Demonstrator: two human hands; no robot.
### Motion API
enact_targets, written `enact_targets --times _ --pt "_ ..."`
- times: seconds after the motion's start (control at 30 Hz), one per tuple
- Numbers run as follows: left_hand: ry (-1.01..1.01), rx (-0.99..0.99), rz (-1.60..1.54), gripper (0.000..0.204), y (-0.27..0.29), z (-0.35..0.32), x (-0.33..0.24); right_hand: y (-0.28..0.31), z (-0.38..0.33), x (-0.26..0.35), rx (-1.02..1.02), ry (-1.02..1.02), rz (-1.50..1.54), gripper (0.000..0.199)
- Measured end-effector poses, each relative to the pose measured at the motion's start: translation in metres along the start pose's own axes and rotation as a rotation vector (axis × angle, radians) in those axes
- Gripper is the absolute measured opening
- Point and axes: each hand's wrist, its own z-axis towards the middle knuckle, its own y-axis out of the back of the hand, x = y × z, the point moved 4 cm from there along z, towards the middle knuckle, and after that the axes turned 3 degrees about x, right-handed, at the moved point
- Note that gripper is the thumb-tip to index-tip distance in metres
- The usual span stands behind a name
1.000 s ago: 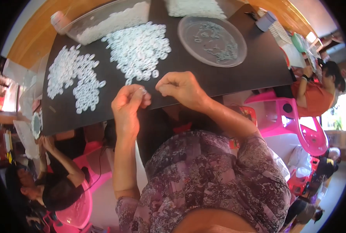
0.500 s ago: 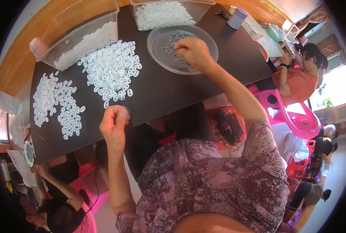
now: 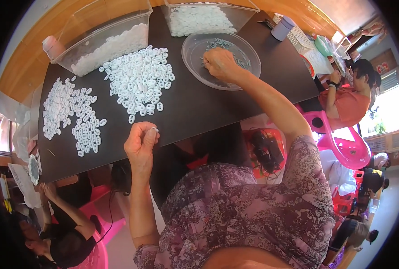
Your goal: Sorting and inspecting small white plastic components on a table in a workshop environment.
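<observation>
My left hand (image 3: 140,142) hovers at the near edge of the black table (image 3: 195,110), fingers pinched on a small white ring. My right hand (image 3: 220,64) reaches into a clear round dish (image 3: 195,62) holding small grey metal parts, fingertips down among them; whether it grips one is hidden. A heap of white plastic rings (image 3: 139,80) lies in the table's middle, just beyond my left hand. A second spread of white rings (image 3: 71,112) lies at the left.
Two clear plastic bins (image 3: 105,33) (image 3: 199,15) with white rings stand at the table's far side. A grey cylinder (image 3: 282,28) and papers sit at the far right. Other people sit at the right on pink stools (image 3: 343,148) and at the lower left.
My right hand went from beside my left hand at the table's edge out into the clear dish. My left hand stayed near the edge, still pinched.
</observation>
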Motion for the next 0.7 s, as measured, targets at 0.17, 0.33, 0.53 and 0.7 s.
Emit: enact_targets --times 0.17,0.33,0.53,0.7 --pt "-0.006 0.001 0.003 0.011 0.001 0.000 0.001 0.004 -0.002 -0.002 0.043 0.018 0.014 0.008" --pt "-0.024 -0.005 0.036 0.012 0.001 -0.001 -0.001 0.010 -0.005 0.008 -0.016 0.091 0.159 0.009" --pt "-0.027 -0.018 0.039 0.011 0.002 0.001 0.004 0.001 0.001 0.010 -0.054 0.226 0.051 0.008" --pt "-0.008 0.013 0.029 0.011 0.002 0.000 0.006 0.005 0.000 0.015 -0.032 0.269 0.014 0.006"
